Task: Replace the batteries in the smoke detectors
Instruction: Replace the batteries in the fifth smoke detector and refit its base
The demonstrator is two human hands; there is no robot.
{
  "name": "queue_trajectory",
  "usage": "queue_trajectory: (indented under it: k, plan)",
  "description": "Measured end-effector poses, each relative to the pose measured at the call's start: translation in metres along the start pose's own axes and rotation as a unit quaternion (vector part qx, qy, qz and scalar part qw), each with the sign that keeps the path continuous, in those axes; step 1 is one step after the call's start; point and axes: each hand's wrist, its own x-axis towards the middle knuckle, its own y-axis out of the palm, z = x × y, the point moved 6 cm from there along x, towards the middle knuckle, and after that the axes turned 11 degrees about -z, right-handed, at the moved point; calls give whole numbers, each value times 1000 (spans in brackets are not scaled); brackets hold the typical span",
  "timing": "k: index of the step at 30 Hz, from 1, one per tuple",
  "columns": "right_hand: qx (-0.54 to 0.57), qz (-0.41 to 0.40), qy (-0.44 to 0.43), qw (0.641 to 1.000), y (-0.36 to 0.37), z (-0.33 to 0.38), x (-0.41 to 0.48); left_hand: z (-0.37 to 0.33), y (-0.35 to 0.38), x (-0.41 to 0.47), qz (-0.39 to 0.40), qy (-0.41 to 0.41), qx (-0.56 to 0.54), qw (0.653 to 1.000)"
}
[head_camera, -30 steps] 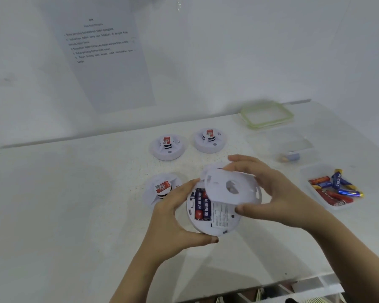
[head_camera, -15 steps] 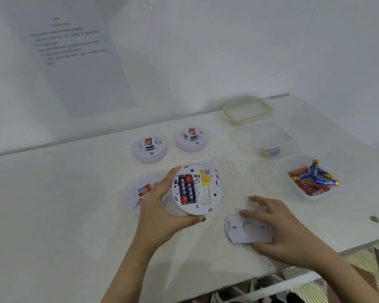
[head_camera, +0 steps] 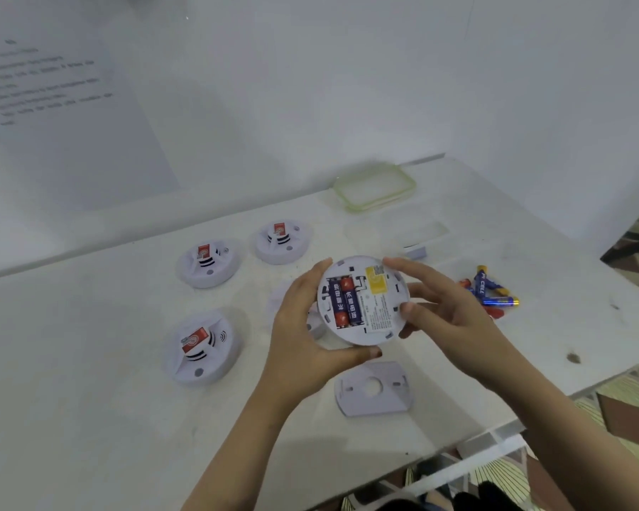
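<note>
I hold a round white smoke detector above the table, its back facing me. Two purple and red batteries sit side by side in its open compartment, next to a yellow label. My left hand grips its left and lower rim. My right hand holds its right rim with fingers on the top edge. The detector's white mounting plate lies flat on the table just below my hands.
Three more smoke detectors rest face up to the left. Loose batteries lie in a clear tray at right, partly behind my right hand. A green-rimmed lid lies at the back. The table edge is near.
My right hand pulled the mounting plate off the detector, laid it on the table, then came back up to grip the detector's right rim. The left hand kept hold.
</note>
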Motion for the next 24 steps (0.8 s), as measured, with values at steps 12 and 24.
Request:
queue_trajectory:
  k: [12,24]
  plan:
    - [-158,83,-75,981,-44,1,23,-21,65,25,8,30,25,999]
    - [-293,52,-123,947,-87,-3,49,-27,114,39,-24,33,20,999]
